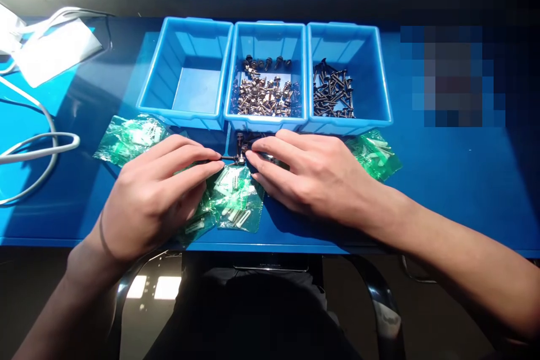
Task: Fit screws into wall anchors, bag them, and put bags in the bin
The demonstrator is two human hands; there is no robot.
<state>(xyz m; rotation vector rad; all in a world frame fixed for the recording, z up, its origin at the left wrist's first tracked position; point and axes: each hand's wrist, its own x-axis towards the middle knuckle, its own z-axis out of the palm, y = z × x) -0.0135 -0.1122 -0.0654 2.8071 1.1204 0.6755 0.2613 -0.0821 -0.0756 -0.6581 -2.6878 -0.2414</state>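
Over the front part of the desk, my left hand (154, 191) is closed, its fingertips pinching a thin dark screw (229, 158). Facing it, my right hand (304, 171) has its fingers drawn together beside a few dark bolts (240, 146); whatever lies between these fingertips is hidden. Below the fingertips lies a green-tinted clear packet (238, 202) with pale plugs and screws inside. Part of another packet (198, 225) shows under my left hand.
Three blue bins stand behind my hands: the left bin (154, 79) holds nothing visible, the middle bin (268, 120) short bolts, the right bin (354, 122) dark screws. More green packets lie at left (130, 138) and right (375, 154). White cables (50, 124) loop at far left.
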